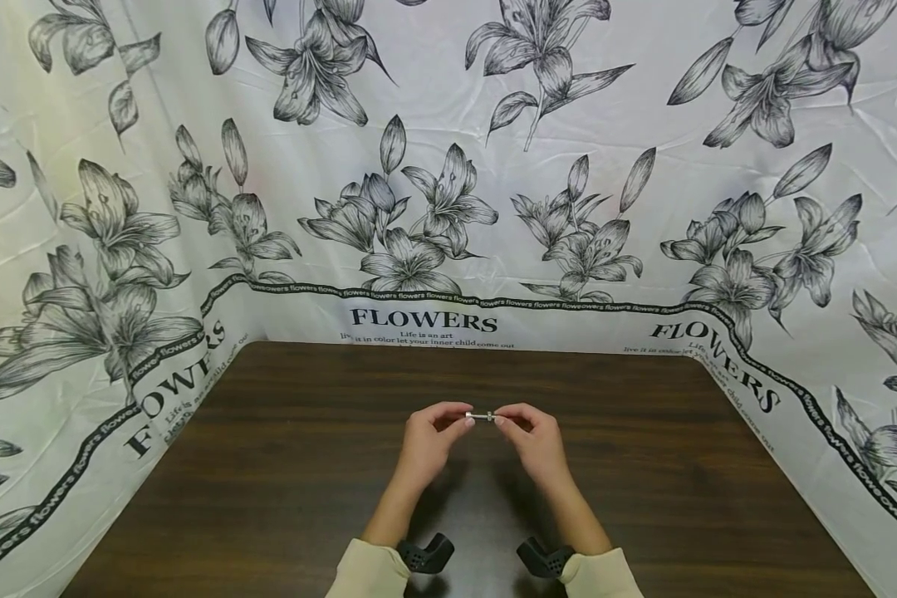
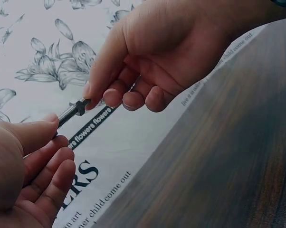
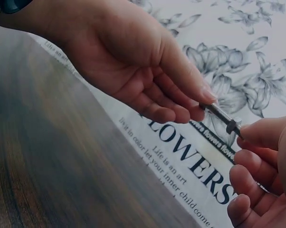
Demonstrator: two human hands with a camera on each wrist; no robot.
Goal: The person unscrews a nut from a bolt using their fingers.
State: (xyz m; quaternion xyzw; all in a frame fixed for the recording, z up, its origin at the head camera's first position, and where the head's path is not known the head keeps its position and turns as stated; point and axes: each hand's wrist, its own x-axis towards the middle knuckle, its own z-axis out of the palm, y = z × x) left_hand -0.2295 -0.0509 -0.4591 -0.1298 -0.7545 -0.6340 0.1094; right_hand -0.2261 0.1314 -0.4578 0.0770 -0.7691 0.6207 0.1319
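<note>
- Right up close to the head camera, at the bottom edge, two cream cuffs: the left sleeve point(image 1: 370, 571) and the right sleeve point(image 1: 604, 575), bare forearms reaching out of both.
- Just past the cuffs, black gear on either side, a left wrist device point(image 1: 428, 554) and a right wrist device point(image 1: 544, 558), both angled inward.
- And here's the action: a metal bolt point(image 1: 480, 415), held up over the table between the two hands, lying roughly level from one to the other.
- Left hand point(image 1: 423, 444): thumb and forefinger clamped on one end of the bolt, the other fingers bent loosely below.
- Right hand point(image 1: 540, 444): thumb and forefinger pinching the opposite end, the remaining fingers curled underneath.
- Look along the shaft: a nut point(image 3: 233, 125) sits round it, right beside the right hand's fingertips; whether they touch it, I cannot tell. Between nut and left hand, the left wrist view picks out bare thread.
- Below it all, the dark wooden table point(image 1: 306, 473), soft shadows falling near the forearms.
- Beyond the far edge, a white cloth point(image 1: 433, 100) with black lilies, a dark lettered band and "FLOWERS" in bold capitals, creased here and there.
</note>
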